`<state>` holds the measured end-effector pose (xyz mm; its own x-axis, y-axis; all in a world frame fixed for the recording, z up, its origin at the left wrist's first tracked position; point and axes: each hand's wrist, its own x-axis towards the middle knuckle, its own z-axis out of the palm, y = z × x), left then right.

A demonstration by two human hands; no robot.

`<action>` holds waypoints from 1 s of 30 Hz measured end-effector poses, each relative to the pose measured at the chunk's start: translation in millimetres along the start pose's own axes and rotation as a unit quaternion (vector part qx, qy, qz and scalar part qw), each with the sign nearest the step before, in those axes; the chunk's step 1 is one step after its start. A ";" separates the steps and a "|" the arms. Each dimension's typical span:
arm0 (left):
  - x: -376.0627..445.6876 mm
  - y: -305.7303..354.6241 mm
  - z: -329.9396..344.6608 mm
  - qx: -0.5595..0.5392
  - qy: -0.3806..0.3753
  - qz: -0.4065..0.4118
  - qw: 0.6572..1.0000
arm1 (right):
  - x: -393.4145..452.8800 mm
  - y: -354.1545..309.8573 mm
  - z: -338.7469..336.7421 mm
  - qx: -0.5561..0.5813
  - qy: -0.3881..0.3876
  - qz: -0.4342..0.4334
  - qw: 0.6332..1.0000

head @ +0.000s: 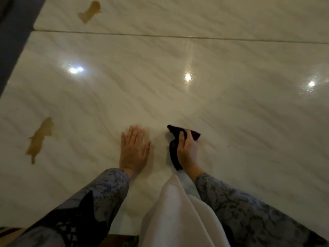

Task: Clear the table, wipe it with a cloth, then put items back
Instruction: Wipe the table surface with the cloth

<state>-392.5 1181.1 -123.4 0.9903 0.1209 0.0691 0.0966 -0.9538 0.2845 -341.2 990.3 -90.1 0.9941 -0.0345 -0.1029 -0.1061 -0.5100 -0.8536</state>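
Nearest the camera, at 6 o'clock, a pale draped fabric [178, 211] hangs down between the two forearms and covers part of the near table edge. Both forearms wear patterned grey-blue sleeves [249, 205]; the left one enters from 7 o'clock, the right one from 5 o'clock.

The left hand [132, 150] lies flat on the table [231, 113], palm down, fingers straight and slightly spread, pointing toward 12 o'clock. It grasps nothing.

The right hand [187, 148] sits just beside it at 3 o'clock of the left hand, the two apart. Its fingers are curled over a dark cloth [173, 152] and press it onto the surface. One part of the cloth sticks out beyond the fingertips toward 12 o'clock; another part trails back along the thumb side of the hand toward 6 o'clock.

The table is a glossy, pale marble-patterned slab. A thin dark seam [178, 36] crosses it from 9 o'clock to 3 o'clock in the far part of the view. Three bright light reflections [187, 77] show on the polished surface.

Two tan, irregular marks show on the top: one [40, 138] at 9 o'clock, well apart from the left hand, and one [89, 11] at 11 o'clock beyond the seam. Whether they are spills or part of the pattern cannot be told.

A dark surface [12, 32] borders the table at 10 o'clock.
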 end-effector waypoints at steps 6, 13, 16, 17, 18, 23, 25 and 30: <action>-0.5 -2.5 -0.2 -0.025 -0.003 -0.008 1.000 | -28.9 41.6 -8.7 -0.303 -0.127 -0.267 0.906; 0.6 -2.9 0.8 -0.049 0.006 -0.016 0.999 | -14.0 88.7 -95.3 -0.319 -0.001 -0.176 0.931; 1.0 -2.9 1.4 -0.045 0.004 -0.011 0.999 | 6.1 84.4 -109.6 -0.267 0.113 0.023 0.957; 0.7 -2.7 1.6 -0.045 0.003 -0.010 0.999 | 14.7 80.7 -108.3 -0.259 0.130 0.077 0.954; 0.3 -2.6 1.8 -0.045 0.004 -0.010 0.999 | 24.0 75.6 -104.4 -0.261 0.134 0.114 0.949; 0.3 -3.2 1.3 -0.057 0.023 0.000 0.998 | 52.7 43.7 -52.8 -0.357 0.053 0.124 0.924; 0.5 -2.4 0.7 -0.068 0.028 0.009 0.997 | 48.2 31.4 -29.0 -0.380 0.008 0.047 0.924; -2.0 -2.1 -0.7 -0.090 0.030 -0.002 0.995 | -4.6 18.3 10.9 -0.338 -0.142 -0.215 0.905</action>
<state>-394.8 1183.1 -123.5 0.9816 0.1467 0.1224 0.0764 -0.8888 0.4518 -347.9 990.5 -110.8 0.8842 0.4648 -0.0449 0.4224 -0.8372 -0.3474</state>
